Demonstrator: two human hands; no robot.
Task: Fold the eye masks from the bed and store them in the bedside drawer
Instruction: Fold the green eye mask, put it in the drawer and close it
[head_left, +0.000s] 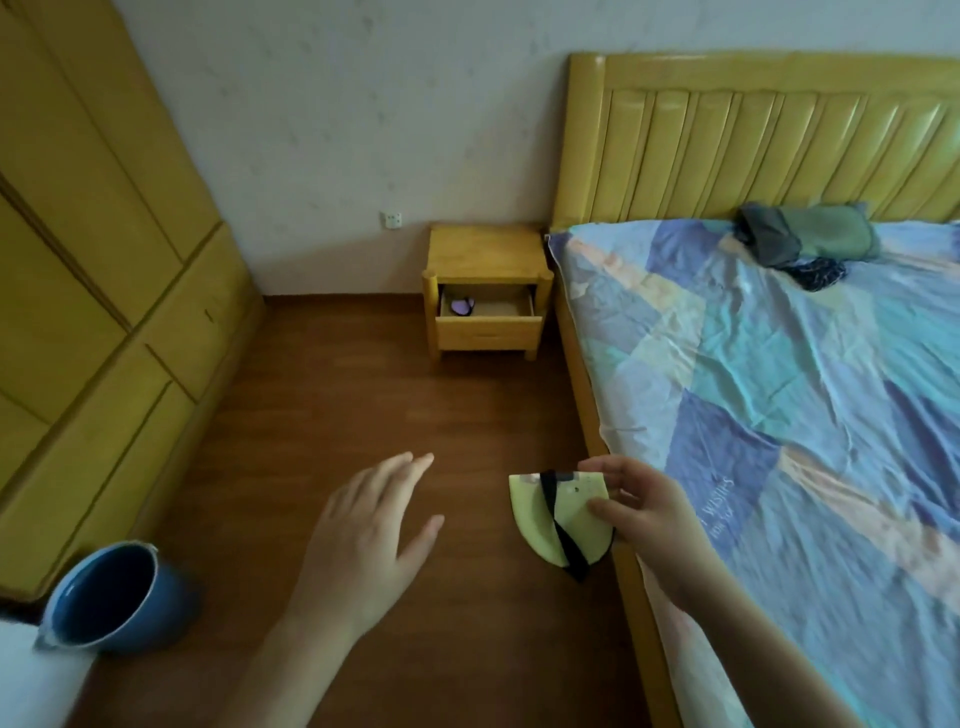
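Folded yellow eye mask (553, 514) pinched in right hand (641, 506) (left hand (363, 540) spread, empty); open drawer (488, 312) holds purple mask (461, 306).

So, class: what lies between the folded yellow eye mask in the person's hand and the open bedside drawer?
Only bare wooden floor, in the head view. The right hand holds the yellow eye mask; the drawer stands open.
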